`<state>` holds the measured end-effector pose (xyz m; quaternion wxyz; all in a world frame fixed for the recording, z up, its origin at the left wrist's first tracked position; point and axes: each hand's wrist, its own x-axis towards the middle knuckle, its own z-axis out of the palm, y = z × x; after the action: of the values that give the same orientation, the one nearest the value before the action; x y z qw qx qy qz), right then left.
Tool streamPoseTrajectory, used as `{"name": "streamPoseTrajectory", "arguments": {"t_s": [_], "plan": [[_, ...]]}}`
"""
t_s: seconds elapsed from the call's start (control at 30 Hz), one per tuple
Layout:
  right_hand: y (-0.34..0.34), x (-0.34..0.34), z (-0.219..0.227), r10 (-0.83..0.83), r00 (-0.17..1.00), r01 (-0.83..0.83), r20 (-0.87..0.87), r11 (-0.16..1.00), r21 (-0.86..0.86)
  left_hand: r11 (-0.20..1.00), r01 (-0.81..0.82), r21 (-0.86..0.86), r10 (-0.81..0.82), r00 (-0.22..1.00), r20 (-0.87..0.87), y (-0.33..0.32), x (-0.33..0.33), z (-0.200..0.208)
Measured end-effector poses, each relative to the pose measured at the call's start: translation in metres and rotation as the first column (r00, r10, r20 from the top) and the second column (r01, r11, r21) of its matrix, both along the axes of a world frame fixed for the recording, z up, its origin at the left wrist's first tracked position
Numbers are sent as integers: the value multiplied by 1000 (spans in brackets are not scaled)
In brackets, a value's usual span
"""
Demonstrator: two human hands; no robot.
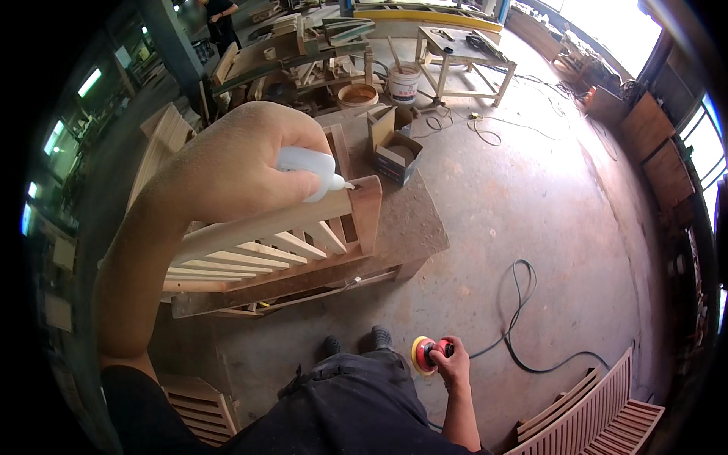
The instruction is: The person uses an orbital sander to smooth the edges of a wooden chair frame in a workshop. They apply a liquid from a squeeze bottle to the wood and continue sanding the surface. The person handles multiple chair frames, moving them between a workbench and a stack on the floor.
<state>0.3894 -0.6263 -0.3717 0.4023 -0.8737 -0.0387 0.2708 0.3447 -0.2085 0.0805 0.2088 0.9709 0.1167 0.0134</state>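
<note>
My left hand point(265, 163) is closed round a white plastic squeeze bottle point(307, 168), tipped sideways. The bottle's nozzle points at a dark spot on the end post point(367, 216) of a slatted wooden frame point(258, 235); whether it touches cannot be told. This frame rests on a dusty workbench point(413, 227). Down by my right side, my right hand point(453, 362) grips a red and black orbital sander point(434, 353) with a yellow pad edge. The sander hangs clear of the frame, its pad turned to the left.
An open cardboard box point(396, 152) stands on the bench. A green hose point(519, 311) loops over the floor at right. Slatted wooden pieces point(607, 409) lie at lower right. Further off are a white bucket point(403, 82), a small table point(466, 49), wood scraps and another person point(221, 23).
</note>
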Motion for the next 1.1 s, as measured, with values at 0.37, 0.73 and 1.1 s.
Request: {"name": "streamPoseTrajectory", "arguments": {"t_s": [0.37, 0.73, 1.1], "plan": [[6, 2, 7, -6, 999, 5, 43, 1000, 27, 997, 71, 42, -74, 995, 71, 4, 2, -5], [15, 1, 34, -168, 983, 180, -73, 958, 224, 997, 79, 15, -80, 994, 69, 7, 1, -6], [20, 33, 50, -216, 961, 276, -172, 712, 645, 997, 77, -1, -77, 996, 43, 6, 2, -3]]}}
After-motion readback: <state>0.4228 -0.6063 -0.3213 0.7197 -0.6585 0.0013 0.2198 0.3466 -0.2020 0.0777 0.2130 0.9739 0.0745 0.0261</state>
